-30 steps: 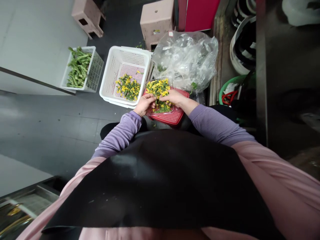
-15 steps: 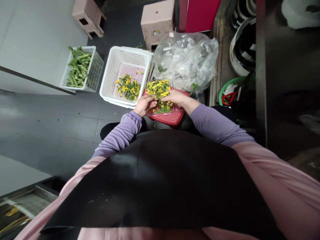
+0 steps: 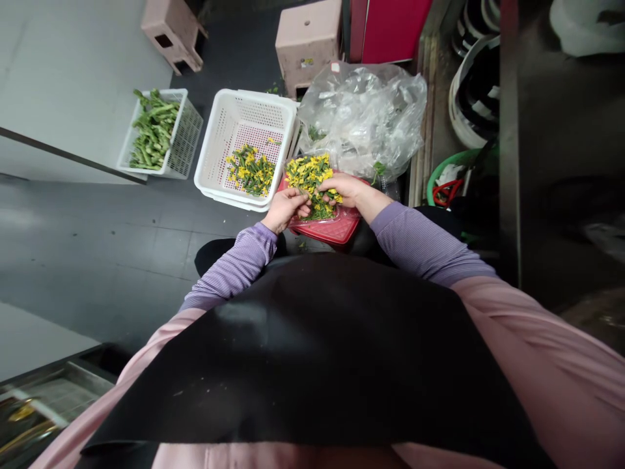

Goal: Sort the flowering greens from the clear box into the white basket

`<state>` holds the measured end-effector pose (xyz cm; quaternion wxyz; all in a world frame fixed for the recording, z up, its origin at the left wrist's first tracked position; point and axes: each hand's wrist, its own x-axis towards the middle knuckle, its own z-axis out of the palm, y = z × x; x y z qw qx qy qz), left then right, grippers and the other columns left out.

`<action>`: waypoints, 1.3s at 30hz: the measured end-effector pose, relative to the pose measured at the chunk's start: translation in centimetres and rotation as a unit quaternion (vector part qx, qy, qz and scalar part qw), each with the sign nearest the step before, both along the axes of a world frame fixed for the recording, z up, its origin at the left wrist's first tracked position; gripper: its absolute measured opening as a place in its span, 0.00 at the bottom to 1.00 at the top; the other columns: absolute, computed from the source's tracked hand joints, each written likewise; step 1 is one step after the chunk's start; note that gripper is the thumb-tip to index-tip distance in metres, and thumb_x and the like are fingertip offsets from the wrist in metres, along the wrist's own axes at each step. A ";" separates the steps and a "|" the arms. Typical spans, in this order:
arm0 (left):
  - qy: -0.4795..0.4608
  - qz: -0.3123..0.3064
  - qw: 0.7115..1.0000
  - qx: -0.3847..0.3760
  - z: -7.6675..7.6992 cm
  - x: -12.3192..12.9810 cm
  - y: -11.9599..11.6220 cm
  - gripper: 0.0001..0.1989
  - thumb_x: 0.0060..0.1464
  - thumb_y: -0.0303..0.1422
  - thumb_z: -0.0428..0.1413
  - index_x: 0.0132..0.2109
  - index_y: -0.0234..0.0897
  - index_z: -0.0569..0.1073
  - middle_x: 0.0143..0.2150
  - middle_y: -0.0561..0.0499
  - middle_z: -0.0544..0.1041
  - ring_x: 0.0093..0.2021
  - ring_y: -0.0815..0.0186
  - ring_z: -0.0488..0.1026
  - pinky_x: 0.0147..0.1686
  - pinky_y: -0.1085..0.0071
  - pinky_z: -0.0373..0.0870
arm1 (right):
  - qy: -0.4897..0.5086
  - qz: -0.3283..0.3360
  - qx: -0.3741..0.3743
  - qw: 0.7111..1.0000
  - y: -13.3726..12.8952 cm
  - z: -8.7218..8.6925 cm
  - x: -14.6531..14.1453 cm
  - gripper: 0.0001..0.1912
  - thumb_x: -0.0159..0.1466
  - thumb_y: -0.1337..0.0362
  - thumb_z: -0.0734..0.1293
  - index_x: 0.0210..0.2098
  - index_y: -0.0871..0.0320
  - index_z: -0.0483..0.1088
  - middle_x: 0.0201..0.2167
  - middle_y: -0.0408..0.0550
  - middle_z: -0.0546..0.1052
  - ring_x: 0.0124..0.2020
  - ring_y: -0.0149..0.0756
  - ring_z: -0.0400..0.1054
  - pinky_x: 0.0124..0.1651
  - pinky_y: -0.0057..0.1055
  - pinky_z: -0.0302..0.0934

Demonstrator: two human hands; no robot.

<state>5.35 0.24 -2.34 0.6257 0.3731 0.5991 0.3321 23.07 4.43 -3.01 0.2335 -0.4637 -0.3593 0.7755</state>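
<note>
A pile of yellow-flowered green stems (image 3: 306, 170) lies on clear plastic over a red stool-like top (image 3: 332, 229). My right hand (image 3: 346, 187) is closed around some flowering stems, with yellow blossoms showing below its fingers. At the pile's near left side, my left hand (image 3: 287, 207) has its thumb and fingertips pinched together; what they grip is too small to make out. Just left of the pile stands a white perforated basket (image 3: 215, 140), with more flowering stems (image 3: 251, 170) heaped toward its near right corner.
Behind the pile sits a large clear plastic bag (image 3: 371, 107). A second white basket (image 3: 188, 140) with thick green stalks (image 3: 153, 130) stands farther left. Two pink stools (image 3: 308, 36) are at the back. On the right are a green-rimmed tub (image 3: 432, 182) and a metal post (image 3: 510, 143).
My left fingertips have drawn into a tighter pinch and shifted slightly right. My right hand has turned a little, and more yellow blossoms show beneath it.
</note>
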 end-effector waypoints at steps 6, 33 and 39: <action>0.024 0.013 0.999 0.033 0.1 0.4 -0.1 0.14 0.53 0.29 0.66 0.29 0.33 0.67 0.23 0.54 0.77 0.19 0.75 0.73 0.21 0.79 0.70 | 0.074 0.026 0.010 0.997 -0.5 -1.2 -0.7 0.12 0.55 0.73 0.75 0.35 0.60 0.70 0.24 0.42 0.72 0.21 0.25 0.60 0.19 0.21 0.51; 0.132 -0.077 0.985 0.084 -0.5 -0.3 0.3 0.09 0.53 0.22 0.62 0.26 0.33 0.73 0.19 0.55 0.74 0.17 0.73 0.70 0.20 0.78 0.68 | -0.094 0.097 0.089 0.987 -0.3 -0.7 -0.1 0.10 0.54 0.79 0.70 0.25 0.60 0.70 0.17 0.41 0.69 0.17 0.27 0.59 0.20 0.25 0.51; 0.131 -0.029 0.991 -0.015 -0.9 -0.2 0.3 0.12 0.59 0.27 0.60 0.27 0.31 0.73 0.20 0.51 0.75 0.17 0.73 0.70 0.19 0.78 0.67 | -0.096 0.044 0.094 0.990 0.1 -1.2 -0.1 0.10 0.53 0.80 0.70 0.27 0.59 0.71 0.20 0.42 0.72 0.21 0.29 0.63 0.23 0.26 0.57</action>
